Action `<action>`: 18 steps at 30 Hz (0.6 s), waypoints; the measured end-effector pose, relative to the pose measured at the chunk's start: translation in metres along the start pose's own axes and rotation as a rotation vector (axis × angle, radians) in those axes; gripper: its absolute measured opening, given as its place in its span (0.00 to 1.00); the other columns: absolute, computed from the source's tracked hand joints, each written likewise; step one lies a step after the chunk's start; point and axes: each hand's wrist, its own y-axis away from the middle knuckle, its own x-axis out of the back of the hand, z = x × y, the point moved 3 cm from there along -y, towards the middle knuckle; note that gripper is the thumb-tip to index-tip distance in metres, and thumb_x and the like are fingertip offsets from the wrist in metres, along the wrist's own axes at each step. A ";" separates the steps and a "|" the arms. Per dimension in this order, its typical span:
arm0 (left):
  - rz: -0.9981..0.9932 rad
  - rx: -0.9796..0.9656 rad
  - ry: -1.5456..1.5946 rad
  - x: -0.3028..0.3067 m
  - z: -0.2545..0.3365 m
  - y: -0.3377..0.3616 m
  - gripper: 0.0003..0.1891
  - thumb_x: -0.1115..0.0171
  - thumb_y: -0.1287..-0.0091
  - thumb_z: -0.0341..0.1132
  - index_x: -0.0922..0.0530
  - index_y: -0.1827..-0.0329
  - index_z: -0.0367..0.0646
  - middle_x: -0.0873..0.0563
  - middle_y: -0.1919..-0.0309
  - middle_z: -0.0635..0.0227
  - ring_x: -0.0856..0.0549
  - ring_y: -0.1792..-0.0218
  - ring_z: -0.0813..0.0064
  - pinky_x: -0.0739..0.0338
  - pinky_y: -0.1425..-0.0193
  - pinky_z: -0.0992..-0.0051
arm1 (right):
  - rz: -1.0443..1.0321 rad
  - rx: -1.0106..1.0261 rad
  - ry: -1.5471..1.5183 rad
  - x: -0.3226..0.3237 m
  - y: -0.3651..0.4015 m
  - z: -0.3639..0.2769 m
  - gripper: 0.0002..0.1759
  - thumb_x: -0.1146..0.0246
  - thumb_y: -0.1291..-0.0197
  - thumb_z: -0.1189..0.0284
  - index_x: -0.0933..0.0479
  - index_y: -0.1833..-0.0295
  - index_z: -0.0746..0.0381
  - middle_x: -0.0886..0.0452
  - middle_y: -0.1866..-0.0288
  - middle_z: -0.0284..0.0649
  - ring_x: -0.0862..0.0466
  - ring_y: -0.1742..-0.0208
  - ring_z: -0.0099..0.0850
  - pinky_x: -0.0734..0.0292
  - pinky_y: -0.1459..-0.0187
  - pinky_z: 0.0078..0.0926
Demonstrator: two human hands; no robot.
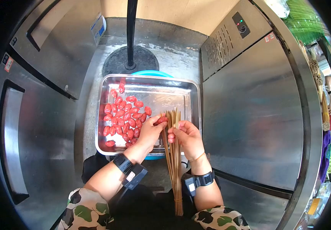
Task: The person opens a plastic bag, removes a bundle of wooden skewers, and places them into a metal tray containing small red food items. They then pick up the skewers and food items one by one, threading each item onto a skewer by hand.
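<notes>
Over the right half of the metal tray (177, 89), a red sausage-like piece (161, 120) is pinched by the nearly closed left hand (149, 133). The curled right hand (190, 140) grips bamboo skewers (178, 172) extending past the tray's near rim. More red pieces (125, 115) lie in its left half.

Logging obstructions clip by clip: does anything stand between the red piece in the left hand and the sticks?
Nothing visible does. The red piece in the left hand is close beside the sticks, near their upper ends; the right hand grips them lower down. Whether piece and sticks touch is unclear.
</notes>
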 end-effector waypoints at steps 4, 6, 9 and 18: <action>-0.103 0.060 0.048 0.006 -0.005 -0.001 0.17 0.43 0.37 0.28 0.27 0.45 0.38 0.21 0.62 0.71 0.24 0.65 0.84 0.29 0.58 0.83 | -0.318 -0.186 -0.234 -0.005 0.000 0.010 0.11 0.49 0.33 0.69 0.26 0.56 0.65 0.19 0.66 0.39 0.22 0.71 0.23 0.26 0.67 0.18; -0.036 0.023 -0.035 0.011 -0.003 -0.002 0.17 0.43 0.39 0.27 0.29 0.46 0.37 0.22 0.62 0.69 0.24 0.62 0.81 0.28 0.59 0.81 | -0.313 -0.203 -0.200 -0.002 -0.004 0.017 0.11 0.49 0.33 0.70 0.26 0.56 0.65 0.19 0.66 0.40 0.22 0.70 0.23 0.26 0.67 0.18; 0.134 -0.356 -0.581 0.036 0.005 0.000 0.19 0.40 0.41 0.30 0.33 0.49 0.33 0.24 0.62 0.62 0.23 0.68 0.75 0.27 0.63 0.76 | -0.204 -0.214 -0.113 -0.001 -0.006 0.022 0.11 0.50 0.32 0.69 0.26 0.57 0.65 0.19 0.65 0.40 0.22 0.71 0.23 0.27 0.69 0.19; -0.365 -0.356 -1.383 0.050 0.037 0.054 0.08 0.36 0.47 0.33 0.24 0.65 0.44 0.21 0.68 0.61 0.19 0.63 0.60 0.26 0.62 0.63 | -0.162 -0.212 0.026 -0.005 -0.009 0.029 0.10 0.49 0.33 0.69 0.26 0.57 0.63 0.21 0.71 0.35 0.29 0.80 0.18 0.35 0.80 0.13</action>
